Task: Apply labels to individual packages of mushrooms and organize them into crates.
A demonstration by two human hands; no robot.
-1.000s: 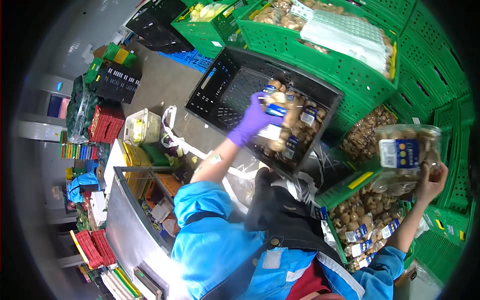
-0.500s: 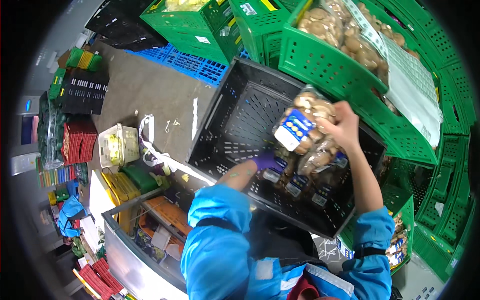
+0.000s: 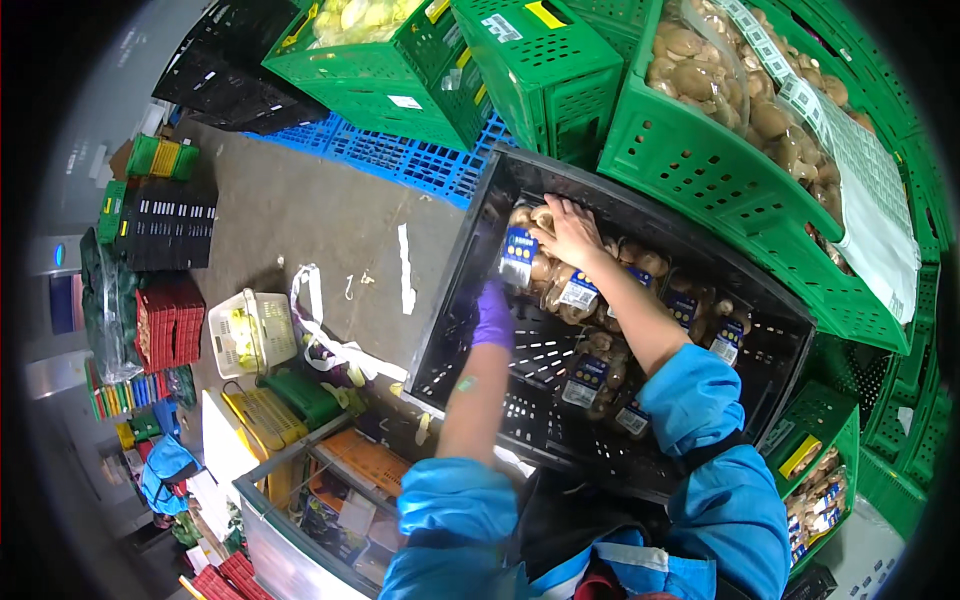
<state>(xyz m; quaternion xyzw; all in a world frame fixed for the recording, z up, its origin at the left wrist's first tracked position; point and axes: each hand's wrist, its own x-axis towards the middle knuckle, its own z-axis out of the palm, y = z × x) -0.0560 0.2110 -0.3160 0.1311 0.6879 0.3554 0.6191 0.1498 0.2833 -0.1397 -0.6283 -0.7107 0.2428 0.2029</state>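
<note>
A black crate [image 3: 650, 205] tilts across the view with several clear packs of brown mushrooms in it, each with a blue and white label. In the crate's far left corner stands one mushroom pack [image 3: 518, 258]. My bare right hand [image 3: 572, 235] rests on top of this pack and the one beside it, fingers stretched out and apart. Close below the corner pack is my left hand [image 3: 492, 315] in a purple glove, by the crate's left wall; its fingers are blurred and partly hidden. More packs line the far wall, and a few mushroom packs [image 3: 585, 380] lie nearer me.
A large green crate [image 3: 690, 170] of bagged mushrooms borders the far right side. Other green crates [image 3: 535, 60] stand beyond, near a blue pallet [image 3: 385, 150]. Left lie a cream basket [image 3: 250, 335] and white strapping [image 3: 350, 355]. A green crate of packs [image 3: 850, 470] sits lower right.
My right hand has carried a mushroom pack from above the crate down to its far left corner. My left hand has moved left and away from the near packs.
</note>
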